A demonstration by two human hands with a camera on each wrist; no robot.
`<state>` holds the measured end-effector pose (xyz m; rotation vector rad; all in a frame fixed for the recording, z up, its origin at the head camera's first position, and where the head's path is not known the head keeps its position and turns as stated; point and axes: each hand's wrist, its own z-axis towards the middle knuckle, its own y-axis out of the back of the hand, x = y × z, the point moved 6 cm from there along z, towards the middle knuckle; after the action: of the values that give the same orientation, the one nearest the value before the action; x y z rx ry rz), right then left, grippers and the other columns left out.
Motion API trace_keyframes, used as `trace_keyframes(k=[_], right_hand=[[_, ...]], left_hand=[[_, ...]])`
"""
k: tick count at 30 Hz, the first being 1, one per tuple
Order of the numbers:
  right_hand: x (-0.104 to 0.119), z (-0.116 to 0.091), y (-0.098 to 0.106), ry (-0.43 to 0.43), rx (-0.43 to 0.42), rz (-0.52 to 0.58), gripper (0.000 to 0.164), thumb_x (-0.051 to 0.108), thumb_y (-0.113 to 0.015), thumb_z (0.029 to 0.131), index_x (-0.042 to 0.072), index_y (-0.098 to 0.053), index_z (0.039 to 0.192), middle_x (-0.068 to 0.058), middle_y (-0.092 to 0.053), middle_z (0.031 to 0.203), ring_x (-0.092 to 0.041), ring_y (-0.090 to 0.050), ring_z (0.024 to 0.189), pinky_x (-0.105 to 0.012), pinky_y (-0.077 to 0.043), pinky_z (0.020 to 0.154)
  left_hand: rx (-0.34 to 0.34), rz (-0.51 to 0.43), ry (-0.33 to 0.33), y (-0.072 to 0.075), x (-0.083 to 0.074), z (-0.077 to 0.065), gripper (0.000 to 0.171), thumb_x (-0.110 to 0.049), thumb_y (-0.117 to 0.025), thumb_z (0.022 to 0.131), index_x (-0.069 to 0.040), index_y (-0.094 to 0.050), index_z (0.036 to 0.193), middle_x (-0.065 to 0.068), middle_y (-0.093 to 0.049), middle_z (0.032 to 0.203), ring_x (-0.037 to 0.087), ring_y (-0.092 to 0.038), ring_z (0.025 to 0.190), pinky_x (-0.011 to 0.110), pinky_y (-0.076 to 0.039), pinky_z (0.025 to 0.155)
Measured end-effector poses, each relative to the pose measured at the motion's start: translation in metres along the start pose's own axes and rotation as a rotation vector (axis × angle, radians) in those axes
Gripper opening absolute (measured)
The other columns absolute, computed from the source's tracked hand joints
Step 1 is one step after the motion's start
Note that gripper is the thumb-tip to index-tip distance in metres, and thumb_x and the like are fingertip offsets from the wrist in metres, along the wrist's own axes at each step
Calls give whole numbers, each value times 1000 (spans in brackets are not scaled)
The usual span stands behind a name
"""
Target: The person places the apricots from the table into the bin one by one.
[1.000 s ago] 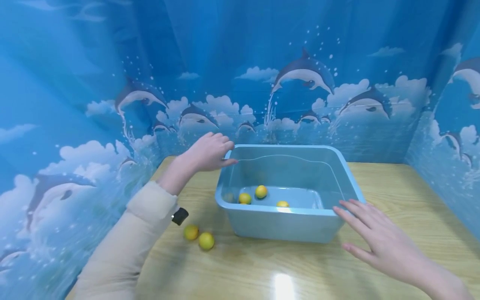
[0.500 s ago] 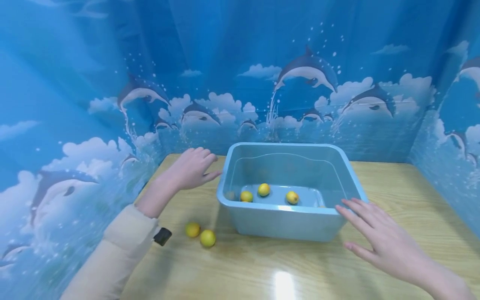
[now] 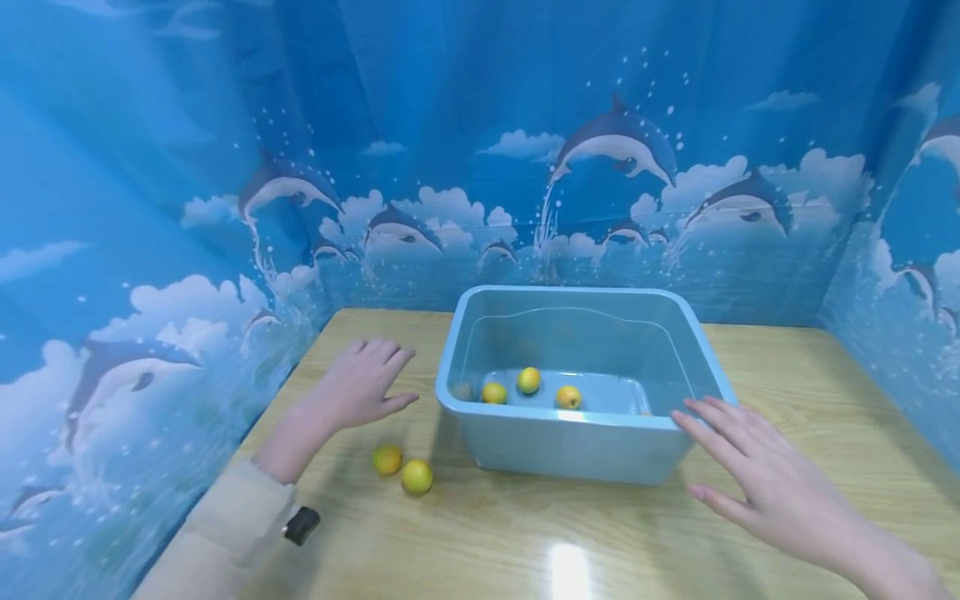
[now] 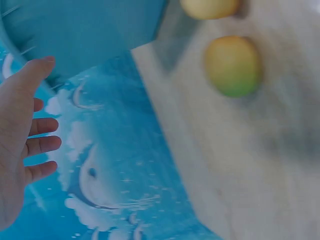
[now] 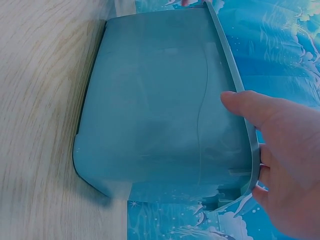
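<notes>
A light-blue plastic bin (image 3: 577,446) stands on the wooden table, with several small round yellow-orange fruits (image 3: 528,381) on its floor. Its front wall partly hides some of them. Two more fruits, yellow-green ones (image 3: 417,477), lie on the table to the left of the bin. My left hand (image 3: 356,387) hovers behind and left of these two, fingers stretched out and nothing in it. In the left wrist view, one orange-and-green fruit (image 4: 233,66) lies well apart from that hand. With its fingers extended, my right hand (image 3: 757,475) rests at the bin's front right corner.
Blue curtains with dolphins (image 3: 611,142) enclose the table at the back and on both sides. A small black device (image 3: 302,526) sits at the left wrist. The wooden table (image 3: 795,375) extends right of the bin.
My left hand has come away from the bin's left rim, moving left and toward me. A fruit inside the bin has rolled about. The right hand stays in place.
</notes>
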<state>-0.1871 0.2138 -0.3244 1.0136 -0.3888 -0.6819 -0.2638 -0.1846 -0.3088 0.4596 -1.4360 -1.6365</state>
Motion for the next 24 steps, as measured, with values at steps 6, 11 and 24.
trace_keyframes(k=[6, 11, 24], right_hand=[[0, 1, 1, 8, -2, -7, 69, 53, -53, 87, 12, -38, 141, -10, -40, 140, -27, -29, 132, -25, -2, 110], [-1, 1, 0, -1, 8, -4, 69, 52, -55, 87, 13, -38, 141, -10, -40, 140, -27, -29, 133, -25, -2, 110], [1, 1, 0, 9, -5, -2, 69, 57, -46, 89, 13, -38, 142, -11, -41, 139, -28, -31, 131, -25, -3, 110]], left_hand=[[94, -13, 22, -29, -1, -21, 66, -51, -65, 79, -2, -54, 122, 13, -59, 111, 30, -54, 103, 47, -42, 88], [136, -22, 6, -44, -2, -34, 69, -52, -64, 79, -1, -52, 125, 14, -59, 116, 31, -54, 107, 50, -39, 93], [141, -48, -85, -67, -7, -59, 68, -57, -62, 78, 1, -58, 113, 14, -61, 106, 31, -56, 100, 48, -39, 91]])
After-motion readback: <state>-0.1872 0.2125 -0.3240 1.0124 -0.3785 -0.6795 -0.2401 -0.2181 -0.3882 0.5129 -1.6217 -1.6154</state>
